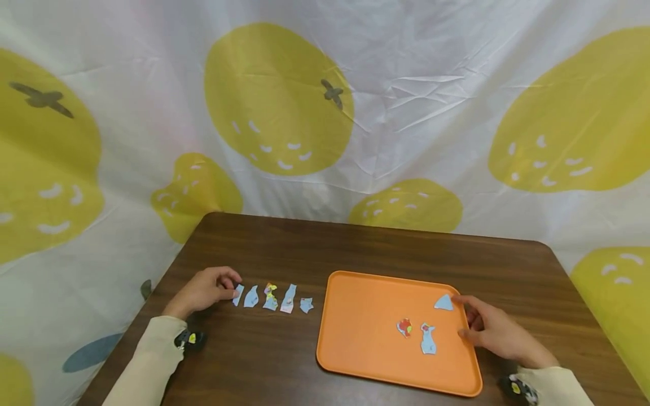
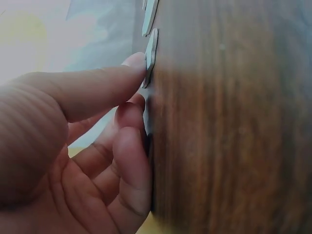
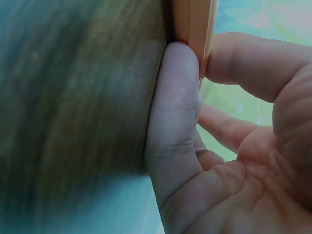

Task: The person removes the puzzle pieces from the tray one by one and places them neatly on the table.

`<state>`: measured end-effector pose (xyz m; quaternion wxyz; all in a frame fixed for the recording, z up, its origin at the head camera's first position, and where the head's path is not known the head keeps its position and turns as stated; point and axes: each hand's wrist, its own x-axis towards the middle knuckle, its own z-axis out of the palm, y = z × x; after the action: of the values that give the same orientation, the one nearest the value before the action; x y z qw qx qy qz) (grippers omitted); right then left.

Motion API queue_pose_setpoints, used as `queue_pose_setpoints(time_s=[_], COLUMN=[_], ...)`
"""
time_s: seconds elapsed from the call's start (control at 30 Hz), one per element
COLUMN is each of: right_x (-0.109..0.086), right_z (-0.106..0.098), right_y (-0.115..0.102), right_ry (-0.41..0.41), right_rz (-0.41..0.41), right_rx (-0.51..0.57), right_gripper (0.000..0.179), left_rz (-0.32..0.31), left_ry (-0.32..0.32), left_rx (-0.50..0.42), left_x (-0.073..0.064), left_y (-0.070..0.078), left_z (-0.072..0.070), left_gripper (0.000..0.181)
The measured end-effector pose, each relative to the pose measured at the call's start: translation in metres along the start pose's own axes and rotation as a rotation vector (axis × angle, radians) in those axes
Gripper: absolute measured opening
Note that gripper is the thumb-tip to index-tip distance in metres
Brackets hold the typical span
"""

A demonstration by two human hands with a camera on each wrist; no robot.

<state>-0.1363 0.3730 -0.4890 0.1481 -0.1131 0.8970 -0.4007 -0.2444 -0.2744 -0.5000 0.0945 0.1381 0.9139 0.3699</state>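
Note:
My left hand (image 1: 209, 289) is at the left end of a row of flat, irregular puzzle pieces on the brown table. Its thumb touches the leftmost light-blue piece (image 2: 151, 57), which lies on the wood; the other fingers bend loosely beside it. To its right lie a plain blue piece (image 1: 251, 296), a yellow-printed piece (image 1: 270, 298), a tall piece (image 1: 288, 299) and a small one (image 1: 306, 305). My right hand (image 1: 500, 331) grips the right rim of the orange tray (image 1: 370, 316), thumb over the edge (image 3: 207, 63) and a finger against its outer side. A blue triangular piece (image 1: 444, 303) lies near the fingertips.
On the tray also lie a red-printed piece (image 1: 404, 327) and a taller blue piece (image 1: 428, 339). The brown table (image 1: 254, 361) meets a white curtain (image 1: 396, 141) with yellow fruit prints at its far edge. Dark bands sit at both wrists.

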Motion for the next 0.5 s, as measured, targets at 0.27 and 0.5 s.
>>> queue_pose_setpoints(time_s=[0.27,0.5], right_x=[-0.002,-0.001], right_z=[-0.001,-0.001], right_y=[-0.001,0.0], right_ry=[-0.01,0.003], right_rz=[0.0,0.004], right_rx=[0.0,-0.007], right_gripper=[0.072,0.072], left_rz=[-0.039,-0.038], left_ry=[0.02,0.027], left_rx=[-0.17,-0.295], left_x=[-0.001,-0.009], left_y=[-0.008,-0.005], left_z=[0.003,0.002], left_gripper=[0.029,0.038])
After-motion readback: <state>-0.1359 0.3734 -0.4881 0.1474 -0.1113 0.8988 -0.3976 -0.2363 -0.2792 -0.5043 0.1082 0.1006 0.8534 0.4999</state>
